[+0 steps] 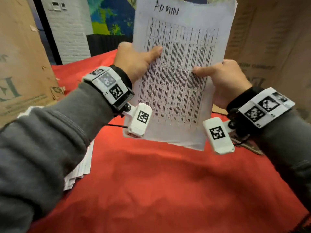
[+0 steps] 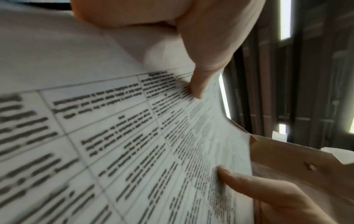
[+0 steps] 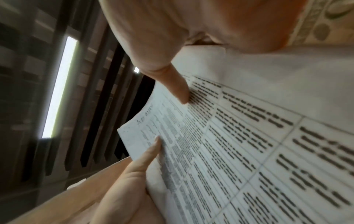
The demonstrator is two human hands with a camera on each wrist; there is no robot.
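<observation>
A thick sheaf of white papers (image 1: 181,52), its top sheet printed with a table and hand-lettered "ADMIN", is held upright above the red tablecloth (image 1: 151,182). My left hand (image 1: 134,59) grips its left edge, thumb lying across the front. At the right edge my right hand (image 1: 223,78) holds it the same way, thumb on the print. In the left wrist view the papers (image 2: 114,136) fill the picture, with my left thumb (image 2: 199,84) pressed on them. From the right wrist, the papers (image 3: 249,151) show my right thumb (image 3: 180,92) on top.
Another stack of white papers (image 1: 80,170) lies on the cloth under my left forearm. Cardboard panels stand at the left (image 1: 21,61) and right (image 1: 272,39). A white brick pillar (image 1: 70,31) and a colourful mural (image 1: 111,15) are behind the table.
</observation>
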